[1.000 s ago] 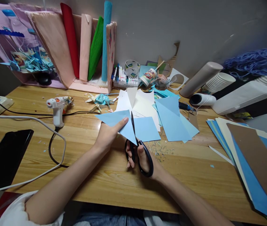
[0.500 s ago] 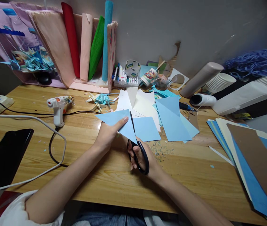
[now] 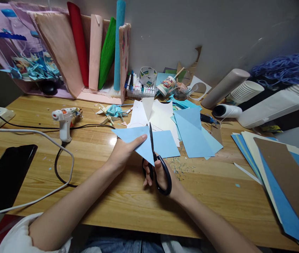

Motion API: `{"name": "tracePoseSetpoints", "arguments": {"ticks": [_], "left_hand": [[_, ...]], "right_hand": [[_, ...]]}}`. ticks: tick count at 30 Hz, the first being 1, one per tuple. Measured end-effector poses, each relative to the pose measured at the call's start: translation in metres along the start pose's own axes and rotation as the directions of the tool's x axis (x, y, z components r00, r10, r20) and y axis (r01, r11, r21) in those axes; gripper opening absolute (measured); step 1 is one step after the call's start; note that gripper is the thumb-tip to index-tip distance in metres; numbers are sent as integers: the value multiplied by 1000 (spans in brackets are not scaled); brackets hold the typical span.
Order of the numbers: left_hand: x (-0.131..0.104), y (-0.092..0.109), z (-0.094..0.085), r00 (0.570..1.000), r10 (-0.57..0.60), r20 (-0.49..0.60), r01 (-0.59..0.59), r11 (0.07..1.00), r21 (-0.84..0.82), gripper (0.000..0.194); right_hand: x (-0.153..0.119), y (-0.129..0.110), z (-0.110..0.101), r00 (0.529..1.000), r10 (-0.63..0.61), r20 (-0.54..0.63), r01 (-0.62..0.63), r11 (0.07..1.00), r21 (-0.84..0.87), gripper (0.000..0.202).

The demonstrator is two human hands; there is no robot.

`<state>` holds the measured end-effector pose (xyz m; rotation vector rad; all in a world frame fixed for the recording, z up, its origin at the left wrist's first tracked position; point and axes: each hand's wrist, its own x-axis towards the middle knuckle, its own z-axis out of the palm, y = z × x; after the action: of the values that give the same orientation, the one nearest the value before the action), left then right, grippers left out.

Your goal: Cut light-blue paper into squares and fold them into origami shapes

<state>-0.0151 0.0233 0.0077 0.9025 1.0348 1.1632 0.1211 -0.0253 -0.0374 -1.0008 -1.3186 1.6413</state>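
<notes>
Between its thumb on top and fingers beneath, my left hand (image 3: 124, 151) pinches a light blue paper triangle (image 3: 141, 144). My right hand (image 3: 162, 175) grips the handles of black scissors (image 3: 162, 179), thumb and fingers through the loops. Their blades point away from me along the triangle's right edge, slightly parted near the tips. Just beyond the blades lies a blue paper piece (image 3: 165, 144) on the table. White paper sheets (image 3: 162, 116) lie behind it, with a small pale upright paper triangle (image 3: 147, 107) over them.
A white hot glue gun (image 3: 64, 123) stands left, its cable looping across the wooden table. More blue sheets (image 3: 194, 137) and paper scraps lie right of centre. A stack of coloured card (image 3: 284, 175) is at far right, a black phone (image 3: 7, 175) at far left.
The scissor blades have opened slightly and the right hand has shifted a little to the right and down. The paper triangle has turned slightly and moved a little right in my left hand.
</notes>
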Motion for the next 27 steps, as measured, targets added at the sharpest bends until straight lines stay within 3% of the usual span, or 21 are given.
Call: {"name": "tracePoseSetpoints", "arguments": {"ticks": [17, 22, 27], "left_hand": [[0, -2, 0, 1000, -8, 11, 8, 1000, -22, 37], [-1, 1, 1, 999, -26, 39, 27, 999, -18, 35], [0, 1, 1, 983, -83, 166, 70, 994, 82, 39]], "right_hand": [[-2, 0, 4, 998, 35, -46, -33, 998, 46, 49], [3, -9, 1, 988, 26, -153, -17, 998, 58, 45], [15, -30, -17, 944, -1, -330, 8, 1000, 19, 35]]}}
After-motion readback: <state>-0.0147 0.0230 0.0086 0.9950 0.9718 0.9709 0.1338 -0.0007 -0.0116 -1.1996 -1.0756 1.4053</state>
